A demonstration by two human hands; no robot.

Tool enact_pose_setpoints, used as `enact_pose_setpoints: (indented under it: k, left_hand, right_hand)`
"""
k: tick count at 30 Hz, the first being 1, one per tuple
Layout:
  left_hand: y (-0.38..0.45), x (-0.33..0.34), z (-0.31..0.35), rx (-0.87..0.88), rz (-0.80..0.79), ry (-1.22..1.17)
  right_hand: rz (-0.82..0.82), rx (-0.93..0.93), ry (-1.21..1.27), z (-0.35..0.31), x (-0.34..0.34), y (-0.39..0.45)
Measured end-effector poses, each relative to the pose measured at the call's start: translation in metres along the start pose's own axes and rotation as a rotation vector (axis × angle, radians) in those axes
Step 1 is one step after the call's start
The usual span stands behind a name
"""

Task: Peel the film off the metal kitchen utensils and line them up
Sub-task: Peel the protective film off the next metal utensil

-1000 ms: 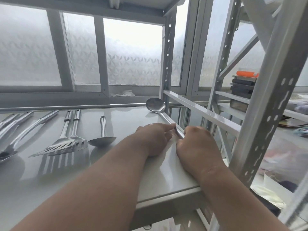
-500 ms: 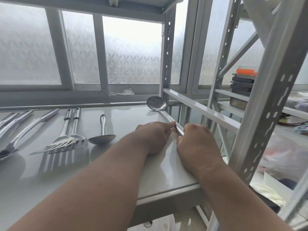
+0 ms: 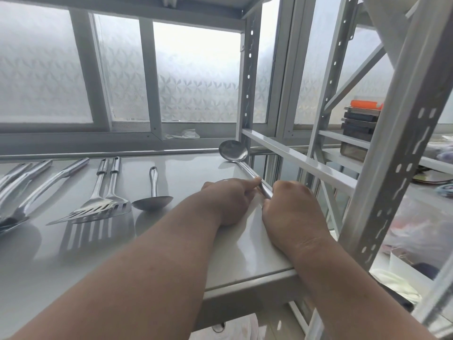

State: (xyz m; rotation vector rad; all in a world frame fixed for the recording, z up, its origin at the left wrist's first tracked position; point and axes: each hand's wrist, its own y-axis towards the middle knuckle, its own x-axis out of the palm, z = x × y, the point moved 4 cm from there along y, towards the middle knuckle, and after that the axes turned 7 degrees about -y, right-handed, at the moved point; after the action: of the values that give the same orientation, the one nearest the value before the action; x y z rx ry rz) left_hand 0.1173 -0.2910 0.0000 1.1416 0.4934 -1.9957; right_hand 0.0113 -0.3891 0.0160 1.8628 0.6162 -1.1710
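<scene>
A steel ladle (image 3: 232, 150) lies on the white shelf (image 3: 171, 241) near its right edge, bowl towards the window. Both hands meet at its handle. My left hand (image 3: 229, 200) pinches the handle with its fingertips, and my right hand (image 3: 291, 204) grips the handle's near end, which is hidden under the fingers. To the left lie a spoon (image 3: 153, 201), two slotted spatulas (image 3: 98, 209) side by side, and several more steel utensils (image 3: 22, 192) at the far left edge.
A white rack rail (image 3: 294, 159) runs just right of the ladle, with an upright post (image 3: 247, 82) behind it. A stack of dark containers (image 3: 359, 128) with an orange lid sits on the neighbouring shelf. Crumpled film (image 3: 182, 134) lies on the window sill.
Both hands have stayed on the ladle's handle, barely shifting. The ladle and the other utensils have not moved.
</scene>
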Motion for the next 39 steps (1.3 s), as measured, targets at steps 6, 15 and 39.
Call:
enact_pose_setpoints:
  k: [6,15,39]
  left_hand:
    - [0.002,0.001,-0.001,-0.008,0.012,-0.011]
    - [-0.004,-0.003,0.002,0.021,0.065,-0.022]
    - [-0.126,-0.086,-0.081,0.041,0.586,0.395]
  right_hand:
    - [0.002,0.002,0.024,0.001,0.000,0.000]
    - [-0.063,0.044,0.042,0.003,0.007,0.005]
    - [-0.280,-0.406,0.434,-0.116,0.038,-0.007]
